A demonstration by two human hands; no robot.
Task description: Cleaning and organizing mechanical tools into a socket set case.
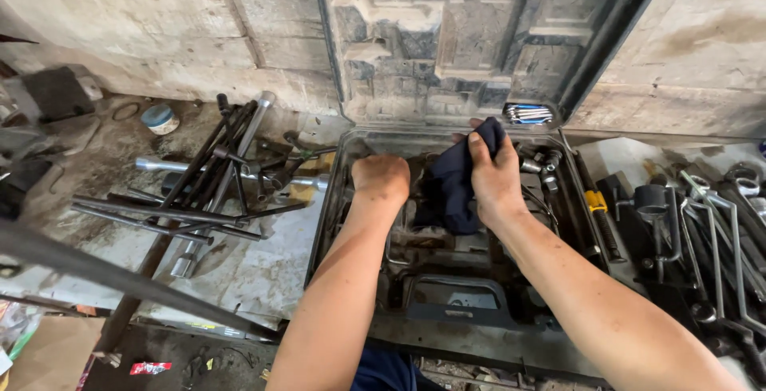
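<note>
Both forearms seen nearest camera, reaching into open dark tool case (351, 199) on counter (263, 263). Right hand (496, 179) grip pinched on dark blue cloth (456, 187), cloth hung inside case, upper middle. Left hand (381, 177) curled into fist, pressed down in case just beside cloth; what it held could not be told. Case lid (463, 40) stood upright behind. Long bars and socket wrenches (207, 175) piled left of case; wrenches (710, 231) laid right.

A dirty concrete floor (263, 271) carries an open tool case (463, 311), metal bars (199, 175) and wrenches (710, 231)
</note>
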